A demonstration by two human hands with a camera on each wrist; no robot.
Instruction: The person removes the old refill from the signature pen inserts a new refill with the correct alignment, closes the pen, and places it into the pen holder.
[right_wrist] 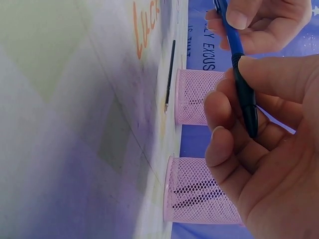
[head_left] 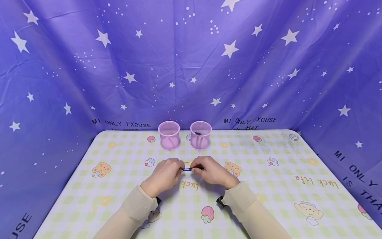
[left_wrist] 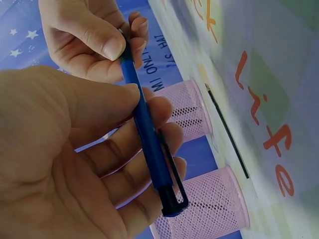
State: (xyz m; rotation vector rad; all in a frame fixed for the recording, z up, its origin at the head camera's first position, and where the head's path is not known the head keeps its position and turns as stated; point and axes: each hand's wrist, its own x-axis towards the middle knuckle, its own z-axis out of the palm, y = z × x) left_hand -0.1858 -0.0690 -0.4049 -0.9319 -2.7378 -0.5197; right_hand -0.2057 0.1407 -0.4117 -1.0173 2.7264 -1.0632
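A click pen [left_wrist: 146, 129] with a blue barrel, black clip and black grip section is held level between both hands, over the middle of the table. My left hand [head_left: 167, 174] pinches the blue barrel between thumb and fingers, and the clip end points across its palm. At the other end, my right hand [head_left: 210, 169] pinches the black grip section, whose tip [right_wrist: 251, 124] shows beyond the thumb. Just behind the hands lies a thin dark ink refill [left_wrist: 228, 132] with a metal point, flat on the tablecloth.
Two pink mesh pen cups stand side by side behind the hands, the left cup [head_left: 168, 141] and the right cup [head_left: 201, 142], the latter with dark pen-like sticks inside. A checked tablecloth [head_left: 268, 199] covers the table. Purple starry curtains [head_left: 191, 59] enclose its back and sides.
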